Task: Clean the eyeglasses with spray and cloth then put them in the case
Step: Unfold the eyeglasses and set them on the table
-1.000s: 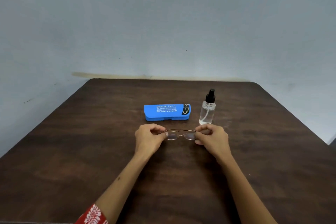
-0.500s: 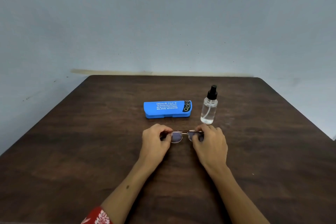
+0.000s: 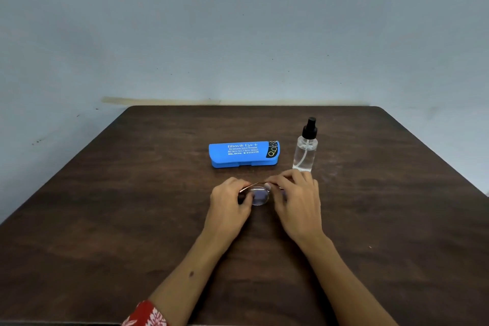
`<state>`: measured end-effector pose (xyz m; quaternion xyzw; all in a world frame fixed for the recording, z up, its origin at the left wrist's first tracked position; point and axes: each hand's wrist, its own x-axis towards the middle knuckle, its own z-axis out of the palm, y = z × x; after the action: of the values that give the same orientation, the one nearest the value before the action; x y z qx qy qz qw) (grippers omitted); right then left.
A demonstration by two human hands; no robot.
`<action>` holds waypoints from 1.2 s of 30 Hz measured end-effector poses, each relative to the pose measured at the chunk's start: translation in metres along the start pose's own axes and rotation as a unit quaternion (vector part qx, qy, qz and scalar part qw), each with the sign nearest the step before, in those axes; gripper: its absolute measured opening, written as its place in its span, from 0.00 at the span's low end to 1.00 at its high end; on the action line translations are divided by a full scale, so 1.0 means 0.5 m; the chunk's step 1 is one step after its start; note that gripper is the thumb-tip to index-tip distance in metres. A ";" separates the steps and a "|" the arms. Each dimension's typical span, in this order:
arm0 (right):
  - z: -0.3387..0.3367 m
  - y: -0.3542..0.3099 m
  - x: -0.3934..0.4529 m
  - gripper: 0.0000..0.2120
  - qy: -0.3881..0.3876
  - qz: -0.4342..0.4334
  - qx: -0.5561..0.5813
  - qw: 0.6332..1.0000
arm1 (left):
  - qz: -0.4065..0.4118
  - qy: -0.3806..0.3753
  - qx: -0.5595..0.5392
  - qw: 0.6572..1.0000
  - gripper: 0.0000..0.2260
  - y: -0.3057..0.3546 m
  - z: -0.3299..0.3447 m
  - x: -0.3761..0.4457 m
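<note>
Gripping the eyeglasses [image 3: 259, 194] at one end, the left hand [image 3: 229, 200] is seen with its fingers curled round the frame's left side, low over the table [image 3: 132, 219]. The right hand [image 3: 297, 200] is placed at the other end, its fingertips [image 3: 270, 185] pinching the top of the thin metal frame near the bridge. One lens is visible between the two hands; the other is hidden behind the right hand. Whether the frame rests on the wood or is held just above it cannot be told.

Beyond the hands, near the middle of the table, a blue case [image 3: 244, 153] is observed lying closed, its long side facing the person. White lettering is printed on the lid: "Bhavik Eye+" is legible as the top line, and smaller lines beneath it are too fine to be read with certainty. A dark patch with a yellow looped mark is noted at the lid's right end.

Just beside the case, to its right, a clear spray bottle [image 3: 305, 151] with a black pump top is found standing upright, apart from the case and just beyond the right hand. No label is legible on it.

A red sleeve [image 3: 144, 315] with a white pattern is recorded on the left forearm at the bottom edge. A pale blue wall [image 3: 238, 34] stands behind the table.
</note>
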<state>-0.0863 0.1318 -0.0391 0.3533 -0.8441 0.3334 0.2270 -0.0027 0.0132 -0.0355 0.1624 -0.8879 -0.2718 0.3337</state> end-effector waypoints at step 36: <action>-0.047 0.050 0.023 0.06 0.268 0.202 0.270 0.902 | 0.067 -0.040 0.093 0.993 0.09 0.033 0.023 -0.013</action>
<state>-0.1089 0.1572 -0.0263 0.1200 -0.6824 0.6694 0.2679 -0.0075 0.0337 -0.0363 0.1220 -0.9309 -0.1717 0.2984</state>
